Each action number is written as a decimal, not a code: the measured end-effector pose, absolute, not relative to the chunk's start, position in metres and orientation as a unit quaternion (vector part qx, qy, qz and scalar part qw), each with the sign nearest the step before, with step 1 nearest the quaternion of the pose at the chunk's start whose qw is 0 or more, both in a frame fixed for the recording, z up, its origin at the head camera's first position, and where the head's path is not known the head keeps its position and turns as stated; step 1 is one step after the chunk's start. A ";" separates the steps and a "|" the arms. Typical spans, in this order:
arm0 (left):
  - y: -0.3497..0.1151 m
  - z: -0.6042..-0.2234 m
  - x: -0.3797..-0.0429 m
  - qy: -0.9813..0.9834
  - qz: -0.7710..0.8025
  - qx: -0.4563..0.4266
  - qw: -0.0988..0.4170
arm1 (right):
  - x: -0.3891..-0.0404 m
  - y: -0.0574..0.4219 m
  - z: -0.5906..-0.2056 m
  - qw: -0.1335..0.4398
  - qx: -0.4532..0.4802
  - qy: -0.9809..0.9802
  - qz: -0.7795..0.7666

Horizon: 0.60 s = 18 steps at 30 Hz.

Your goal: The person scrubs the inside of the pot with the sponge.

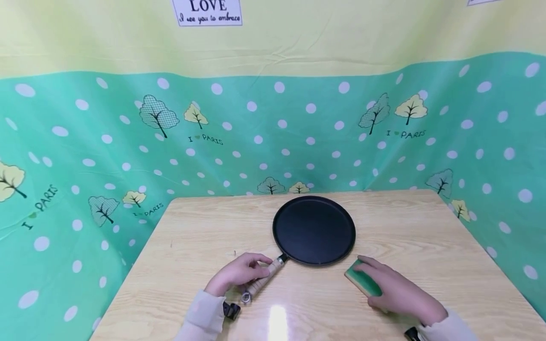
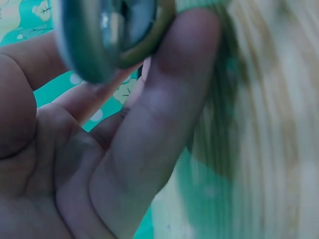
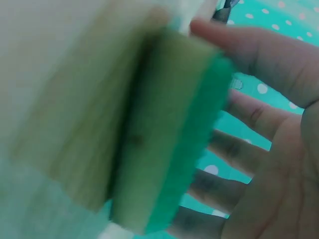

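"Where are your hands?"

"My left hand [image 1: 242,272] pinches the handle [image 1: 259,284] of the black pan [image 1: 314,230], which lies on the table [image 1: 204,227]. My right hand [image 1: 394,290] grips the sponge [image 1: 367,280] between thumb and fingers, near the pan's right side. Whether the sponge touches the tabletop, I can't tell."

"What could go wrong?"

"A hard sideways push could swing the pan, I reckon, because only my light pinch steadies it. The sponge might twist loose if its edge catches the rim."

"And what are they like?"

"The pan's round and shallow, dull-surfaced, low-rimmed. Its handle looks wooden, with a metal ring [image 1: 246,297] at the end. The sponge is a block, green-faced over yellowish foam."
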<state>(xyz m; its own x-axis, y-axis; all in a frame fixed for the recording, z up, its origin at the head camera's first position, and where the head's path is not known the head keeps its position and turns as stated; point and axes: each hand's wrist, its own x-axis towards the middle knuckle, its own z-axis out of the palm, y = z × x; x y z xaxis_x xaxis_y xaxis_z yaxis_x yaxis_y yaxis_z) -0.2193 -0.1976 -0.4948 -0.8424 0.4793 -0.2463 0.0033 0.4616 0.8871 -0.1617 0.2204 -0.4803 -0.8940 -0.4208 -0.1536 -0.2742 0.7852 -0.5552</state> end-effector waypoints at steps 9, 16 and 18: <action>-0.199 -0.498 -0.221 0.811 0.510 0.157 0.240 | -0.180 0.239 -0.476 0.090 -0.289 0.899 -0.316; -0.197 -0.498 -0.220 0.810 0.513 0.152 0.239 | -0.214 0.246 -0.466 0.023 -0.317 0.885 -0.339; -0.198 -0.499 -0.220 0.811 0.514 0.147 0.240 | -0.222 0.241 -0.465 0.028 -0.315 0.886 -0.338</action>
<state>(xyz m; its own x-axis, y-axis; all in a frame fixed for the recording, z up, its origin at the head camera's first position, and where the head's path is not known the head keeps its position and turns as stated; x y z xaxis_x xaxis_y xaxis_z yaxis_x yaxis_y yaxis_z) -0.2202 -0.1983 -0.4986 -0.8416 0.4848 -0.2383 -0.0084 0.4294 0.9031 -0.2222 0.2411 -0.4654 -0.8003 -0.5767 0.1641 -0.5394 0.5731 -0.6169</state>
